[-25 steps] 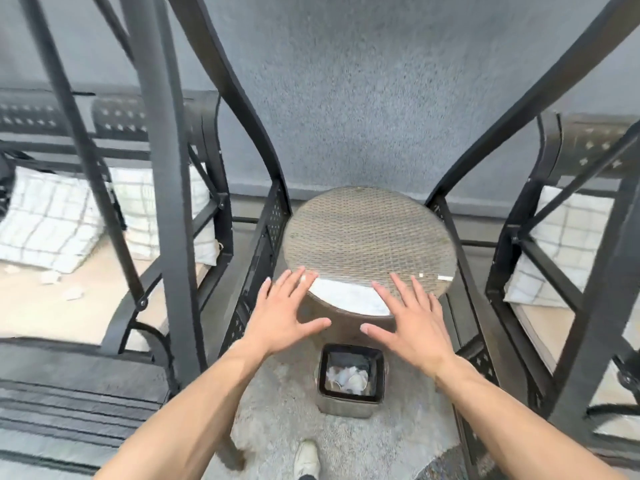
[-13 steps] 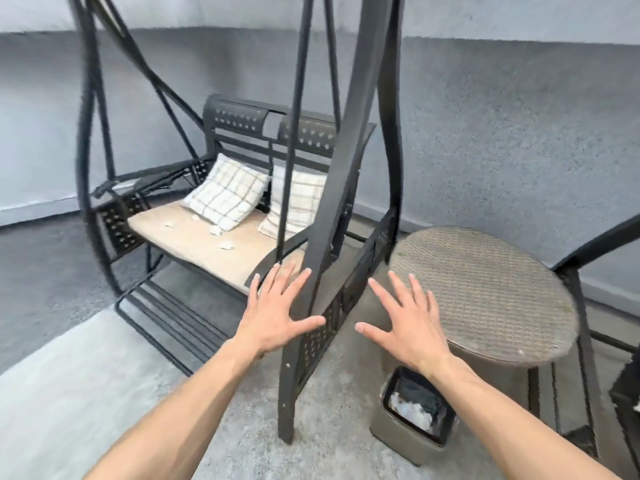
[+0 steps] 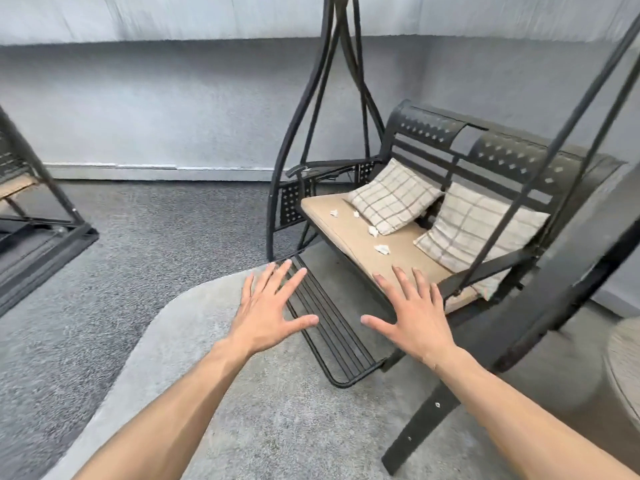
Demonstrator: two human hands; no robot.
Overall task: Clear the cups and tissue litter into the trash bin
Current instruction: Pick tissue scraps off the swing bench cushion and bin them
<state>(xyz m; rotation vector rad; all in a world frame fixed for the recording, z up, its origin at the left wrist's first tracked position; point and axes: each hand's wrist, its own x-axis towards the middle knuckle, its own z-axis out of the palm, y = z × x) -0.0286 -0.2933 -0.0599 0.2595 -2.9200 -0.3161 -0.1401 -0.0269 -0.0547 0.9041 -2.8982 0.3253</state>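
**View swung from the bin and side table onto the swing seat with its tissue scraps**

Turned well away from the spot of a second ago: then looking straight down on the round wicker table with the trash bin at its foot, now facing the black metal swing bench (image 3: 446, 188). Bin gone from view; only a blurred sliver of the wicker table (image 3: 623, 372) left at the right edge. Both hands unchanged throughout: left hand (image 3: 266, 313) and right hand (image 3: 412, 317) held out palm down, fingers straight and spread, holding nothing, touching nothing, hovering above the slatted footrest (image 3: 332, 327).

Task litter now in plain sight on the tan seat cushion (image 3: 349, 230): four small crumpled tissue scraps, one near the far end (image 3: 334, 212), one just beside the corner of the nearer checked pillow (image 3: 356, 213), one touching or nearly touching that pillow's lower edge (image 3: 373, 231), one further forward on open cushion (image 3: 382, 249). No cups visible anywhere.

Likely meaning: table area finished with, seat next. Scraps small and light, best pinched up singly or gathered into one palm, then carried back round to the bin off to the right, out of sight
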